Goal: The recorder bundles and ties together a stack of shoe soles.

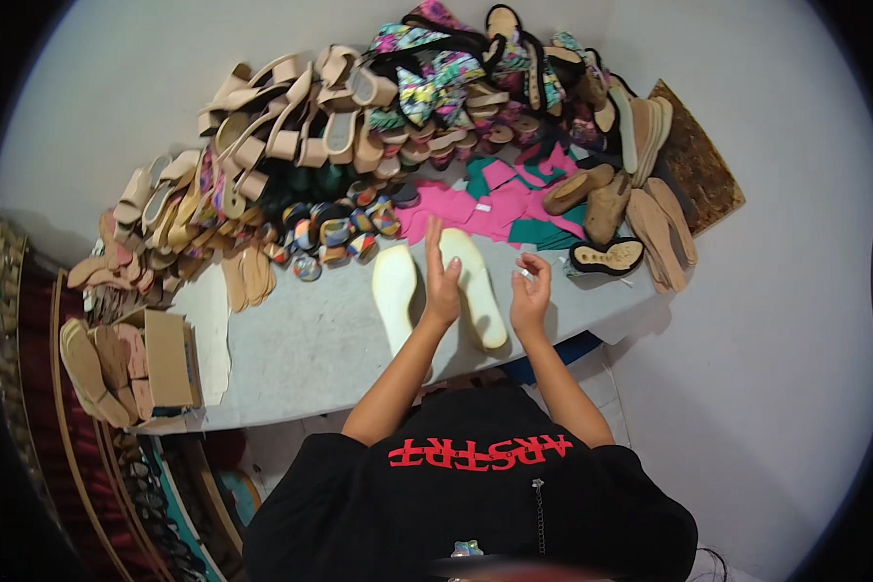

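Two pale shoe soles (482, 303) lie on the grey table (291, 335), the left hand (442, 291) straight-fingered and empty over them, the right hand (531, 299) half-curled beside them with a small white bit (525, 274) at its fingers; whether it's pinched, I can't tell. I'd say the soles are being readied, and lifting one calls for fingers closing on its edge, clear of the pink fabric pieces (529, 209) behind.

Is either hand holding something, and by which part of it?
The left hand holds nothing visible. A small white thing shows on the right hand; whether it is held cannot be told.
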